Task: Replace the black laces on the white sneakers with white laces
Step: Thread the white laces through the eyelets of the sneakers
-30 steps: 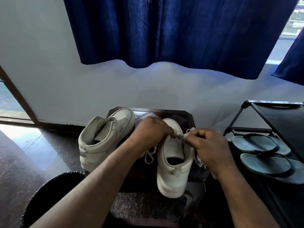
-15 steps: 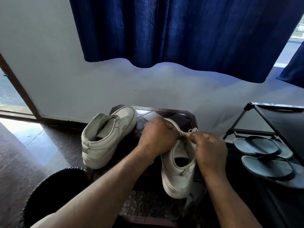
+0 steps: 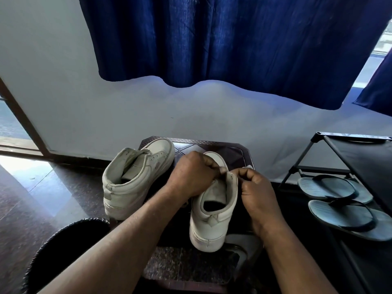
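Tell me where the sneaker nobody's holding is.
Head view: the free sneaker stands on the dark stool, left of the left hand, heel toward the camera.

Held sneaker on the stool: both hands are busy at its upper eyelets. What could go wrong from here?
1. The left hand and right hand cover much of the eyelet area of the held sneaker, so the white lace may skip a hole unnoticed.
2. Its heel stands near the front edge of the stool; a hard pull might tip it off.
3. The other sneaker leans at the stool's left edge, close to the left forearm; a nudge may drop it.
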A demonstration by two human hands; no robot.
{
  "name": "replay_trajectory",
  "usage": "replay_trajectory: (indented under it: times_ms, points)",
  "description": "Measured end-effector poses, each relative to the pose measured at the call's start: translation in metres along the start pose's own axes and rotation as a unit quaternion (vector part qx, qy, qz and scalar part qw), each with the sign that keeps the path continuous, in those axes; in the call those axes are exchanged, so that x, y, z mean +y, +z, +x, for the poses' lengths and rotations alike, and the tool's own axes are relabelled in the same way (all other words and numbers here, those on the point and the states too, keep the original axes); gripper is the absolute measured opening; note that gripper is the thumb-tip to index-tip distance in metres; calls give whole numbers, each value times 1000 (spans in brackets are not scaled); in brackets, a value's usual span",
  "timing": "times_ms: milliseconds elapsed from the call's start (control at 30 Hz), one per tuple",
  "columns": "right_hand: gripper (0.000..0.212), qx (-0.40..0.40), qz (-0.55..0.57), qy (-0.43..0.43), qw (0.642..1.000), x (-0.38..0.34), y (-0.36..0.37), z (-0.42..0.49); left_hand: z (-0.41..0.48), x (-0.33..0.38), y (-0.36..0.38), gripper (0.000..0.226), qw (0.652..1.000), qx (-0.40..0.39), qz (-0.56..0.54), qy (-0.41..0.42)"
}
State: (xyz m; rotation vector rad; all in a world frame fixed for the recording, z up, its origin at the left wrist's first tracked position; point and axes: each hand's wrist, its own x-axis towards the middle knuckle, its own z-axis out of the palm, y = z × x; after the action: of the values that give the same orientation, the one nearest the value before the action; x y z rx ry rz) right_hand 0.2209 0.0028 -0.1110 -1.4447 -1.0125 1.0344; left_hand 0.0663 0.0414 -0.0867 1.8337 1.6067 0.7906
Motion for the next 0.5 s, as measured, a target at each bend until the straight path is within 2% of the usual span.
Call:
replay_trajectory:
  times_ms: [200, 300, 367, 433, 500]
  points:
    - [14, -2, -114, -42, 993, 1, 1, 7, 0, -1, -5, 25, 1000, -20, -12, 1]
    - [11, 104, -151, -46, 982, 0, -13, 19, -1, 0, -6, 23, 999, -33, -28, -5]
    - [15, 143, -152, -41, 977, -1, -27, 24, -2, 0, -5, 22, 999, -29, -14, 5]
    - [14, 120, -176, -48, 976, -2, -32, 23, -3, 0, -5, 21, 1000, -22, -4, 9]
    - [7, 93, -190, -95, 973, -2, -28, 19, -3, 0, -5, 18, 1000, -19, -7, 10]
